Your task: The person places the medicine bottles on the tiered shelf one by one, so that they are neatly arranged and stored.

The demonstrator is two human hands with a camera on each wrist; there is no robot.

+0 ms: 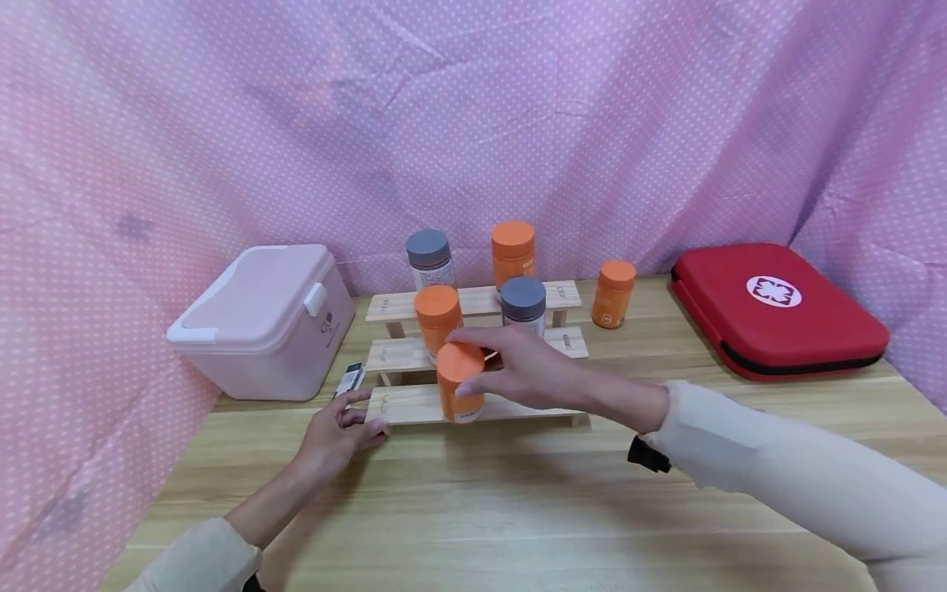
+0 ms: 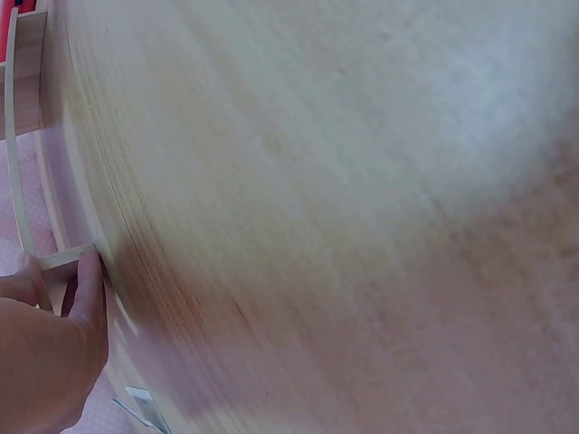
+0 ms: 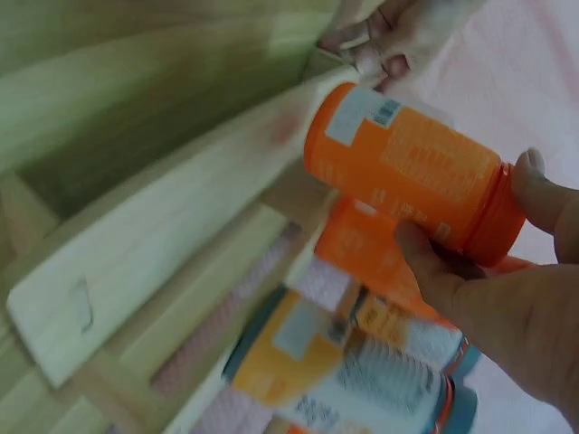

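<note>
My right hand grips an orange bottle by its lid, thumb on one side and fingers on the other. The bottle is upright at the lowest step of a three-step wooden rack; whether its base touches the board I cannot tell. With thumb and fingers my left hand pinches the left end of that lowest step, as the left wrist view also shows. An orange bottle and a grey-lidded bottle stand on the middle step. Another grey-lidded bottle and orange bottle occupy the top step.
A smaller orange bottle stands on the table right of the rack. Farther right lies a red zipped case with a white emblem. At the left is a pale lidded box, with a small flat packet beside it. Pink dotted cloth hangs behind.
</note>
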